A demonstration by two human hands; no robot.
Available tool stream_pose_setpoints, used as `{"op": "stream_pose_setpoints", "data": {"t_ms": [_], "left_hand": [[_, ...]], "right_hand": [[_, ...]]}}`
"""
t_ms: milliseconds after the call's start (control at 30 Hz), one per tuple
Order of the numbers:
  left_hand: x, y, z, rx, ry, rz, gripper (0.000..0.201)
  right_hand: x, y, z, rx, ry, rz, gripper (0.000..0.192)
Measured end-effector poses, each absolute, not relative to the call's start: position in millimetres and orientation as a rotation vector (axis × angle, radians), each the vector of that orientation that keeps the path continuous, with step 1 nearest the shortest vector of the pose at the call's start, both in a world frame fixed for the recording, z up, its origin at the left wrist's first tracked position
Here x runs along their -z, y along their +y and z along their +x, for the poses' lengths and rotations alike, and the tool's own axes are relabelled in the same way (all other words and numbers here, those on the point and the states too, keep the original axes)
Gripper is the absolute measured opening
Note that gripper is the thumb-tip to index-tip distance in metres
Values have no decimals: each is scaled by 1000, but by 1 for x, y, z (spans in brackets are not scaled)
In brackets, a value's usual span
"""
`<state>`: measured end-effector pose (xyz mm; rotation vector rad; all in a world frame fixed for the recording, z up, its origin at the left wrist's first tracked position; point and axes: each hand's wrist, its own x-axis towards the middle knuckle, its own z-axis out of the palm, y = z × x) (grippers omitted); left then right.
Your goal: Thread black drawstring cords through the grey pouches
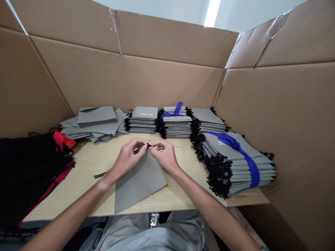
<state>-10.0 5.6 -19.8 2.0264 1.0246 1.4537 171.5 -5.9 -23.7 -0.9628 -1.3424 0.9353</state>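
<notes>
A flat grey pouch (pixel 141 181) lies tilted on the table in front of me. At its top corner, my left hand (pixel 131 153) is closed in a pinch on a short piece of black cord (pixel 149 145). From the other side my right hand (pixel 165 155) pinches the same cord, the two sets of fingertips almost touching. A thin needle-like metal rod (pixel 180 147) sticks out to the right past my right hand; how it is held is hidden. Black cord ends (pixel 99 175) show beside my left wrist.
Grey pouch stacks with black cords line the back, one lettered stack (pixel 145 114) among them. Blue ribbon (pixel 246 158) ties the right-hand bundle. Loose grey pouches (pixel 98 116) lie back left, a black cord heap (pixel 31 167) at left. Cardboard walls (pixel 172 80) surround the table.
</notes>
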Motion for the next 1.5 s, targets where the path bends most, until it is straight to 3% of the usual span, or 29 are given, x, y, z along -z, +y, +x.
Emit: {"op": "stream_pose_setpoints", "data": {"t_ms": [700,1300,1500], "left_hand": [[9,1,-10,-1462,1074,1884,41],[8,5,-21,-1390,1007,2124,21],[9,1,-17,-1550,1062,2260,18]], "right_hand": [[24,-9,168,-861,-1358,-934,20],[28,-9,170,-900,-1386,-952,21],[26,-10,169,-850,-1409,-954,23]]}}
